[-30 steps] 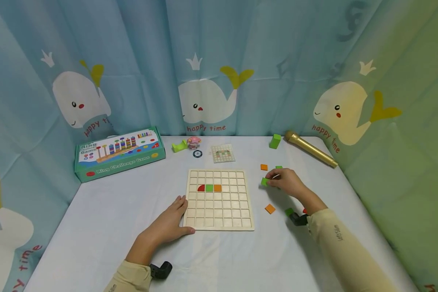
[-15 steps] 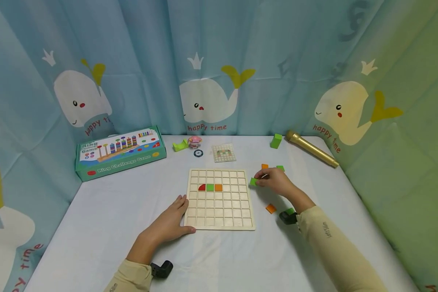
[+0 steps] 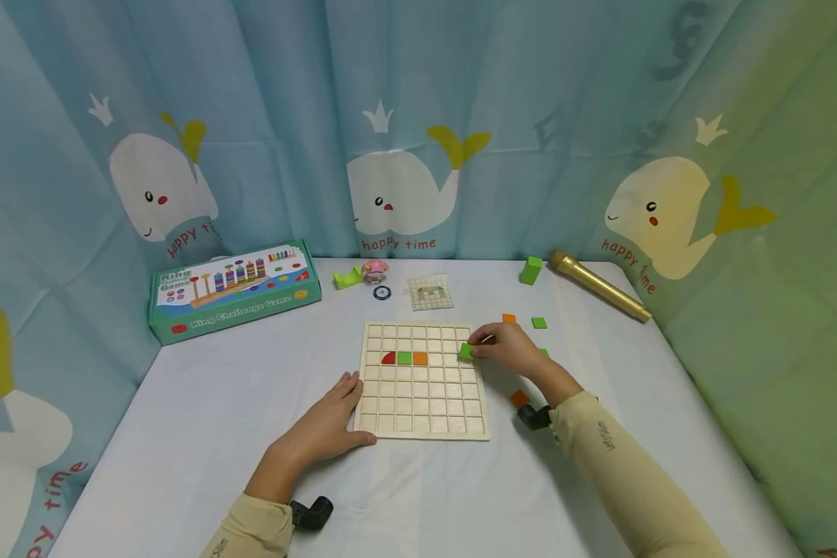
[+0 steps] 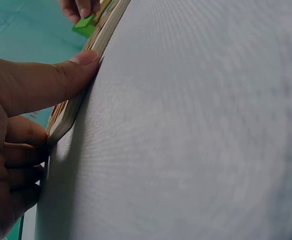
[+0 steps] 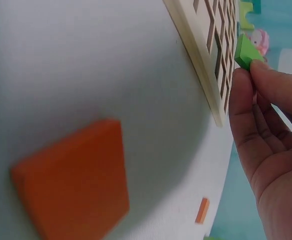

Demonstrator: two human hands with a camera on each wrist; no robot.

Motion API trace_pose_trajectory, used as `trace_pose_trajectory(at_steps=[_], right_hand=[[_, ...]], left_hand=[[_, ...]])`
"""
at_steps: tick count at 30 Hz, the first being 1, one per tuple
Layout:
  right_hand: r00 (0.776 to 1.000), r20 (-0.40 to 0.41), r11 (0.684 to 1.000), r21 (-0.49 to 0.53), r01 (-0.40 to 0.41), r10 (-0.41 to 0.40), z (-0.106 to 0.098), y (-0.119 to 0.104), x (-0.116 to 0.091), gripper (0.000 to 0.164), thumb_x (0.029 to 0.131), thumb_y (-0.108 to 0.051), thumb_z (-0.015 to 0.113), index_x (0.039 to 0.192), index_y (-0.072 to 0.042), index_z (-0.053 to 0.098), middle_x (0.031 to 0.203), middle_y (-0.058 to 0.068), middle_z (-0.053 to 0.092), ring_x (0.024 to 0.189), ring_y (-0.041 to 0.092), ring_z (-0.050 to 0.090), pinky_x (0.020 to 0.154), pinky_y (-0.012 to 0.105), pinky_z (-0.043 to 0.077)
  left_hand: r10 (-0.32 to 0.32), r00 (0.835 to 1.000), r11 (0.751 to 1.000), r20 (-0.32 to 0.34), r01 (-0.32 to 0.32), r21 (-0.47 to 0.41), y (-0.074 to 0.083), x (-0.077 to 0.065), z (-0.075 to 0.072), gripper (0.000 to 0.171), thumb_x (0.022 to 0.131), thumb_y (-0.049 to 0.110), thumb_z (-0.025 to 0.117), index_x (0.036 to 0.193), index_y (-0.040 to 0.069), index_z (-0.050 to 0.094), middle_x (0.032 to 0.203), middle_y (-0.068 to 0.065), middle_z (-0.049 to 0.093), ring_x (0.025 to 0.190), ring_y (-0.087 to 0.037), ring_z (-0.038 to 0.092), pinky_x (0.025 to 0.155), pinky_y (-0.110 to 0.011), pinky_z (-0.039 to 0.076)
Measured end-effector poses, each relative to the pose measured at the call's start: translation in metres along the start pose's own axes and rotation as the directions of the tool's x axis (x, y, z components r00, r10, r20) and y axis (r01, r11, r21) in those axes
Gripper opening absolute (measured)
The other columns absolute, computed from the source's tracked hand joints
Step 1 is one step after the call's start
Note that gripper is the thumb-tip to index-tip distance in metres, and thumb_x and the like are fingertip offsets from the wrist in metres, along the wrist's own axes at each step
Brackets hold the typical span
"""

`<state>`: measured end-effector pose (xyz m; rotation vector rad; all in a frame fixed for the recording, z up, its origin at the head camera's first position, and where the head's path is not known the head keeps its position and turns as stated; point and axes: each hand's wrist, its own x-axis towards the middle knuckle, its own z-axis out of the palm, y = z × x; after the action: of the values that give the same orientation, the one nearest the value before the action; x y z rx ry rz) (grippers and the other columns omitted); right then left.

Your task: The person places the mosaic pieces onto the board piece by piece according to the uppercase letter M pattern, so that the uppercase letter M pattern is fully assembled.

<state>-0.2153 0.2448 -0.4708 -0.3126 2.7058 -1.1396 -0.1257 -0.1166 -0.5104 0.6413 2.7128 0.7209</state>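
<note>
My right hand pinches a small green square tile between thumb and fingers, above the right edge of a pale wooden grid board. The right wrist view shows the green tile tilted at the fingertips, clear of the grid. Along the board's left side and near-left corner rests my left hand, its thumb on the near edge. Three pieces sit in a row on the grid: a red rounded piece, a green tile and an orange tile.
Right of the board lie orange tiles and green tiles. Behind the board is a pattern card, with a pink figurine to its left. A green block, a gold microphone and a game box stand farther out.
The right hand has carried the green tile leftward, from the loose tiles to over the board's right edge. My left hand stays at the board's corner.
</note>
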Motion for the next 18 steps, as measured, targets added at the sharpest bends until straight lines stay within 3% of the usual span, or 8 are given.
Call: trace_pose_trajectory(at_steps=[12,18], right_hand=[[0.999,0.032,0.999,-0.043,-0.006,0.007,0.019,-0.01,0.01,0.01,0.091,-0.014,0.076,0.101,-0.011,0.077,0.099,0.001,0.071,0.091,0.018,0.065,0.083,0.037,0.054],[0.998,0.055,0.998,-0.055,0.026,-0.023,0.026,-0.016,0.014,0.011,0.091,-0.013,0.076,0.101,-0.01,0.077,0.098,0.001,0.071,0.091,0.018,0.066,0.082,0.037,0.054]], left_hand=[[0.005,1.0,1.0,-0.003,-0.005,0.004,0.002,-0.001,-0.002,0.099,0.083,0.044,0.082,0.154,-0.005,0.033,0.164,-0.017,0.024,0.152,-0.031,0.016,0.119,-0.045,0.027],[0.016,1.0,1.0,-0.005,-0.016,0.007,0.001,-0.001,-0.002,0.099,0.084,0.044,0.081,0.154,-0.006,0.033,0.164,-0.017,0.024,0.152,-0.031,0.017,0.119,-0.045,0.026]])
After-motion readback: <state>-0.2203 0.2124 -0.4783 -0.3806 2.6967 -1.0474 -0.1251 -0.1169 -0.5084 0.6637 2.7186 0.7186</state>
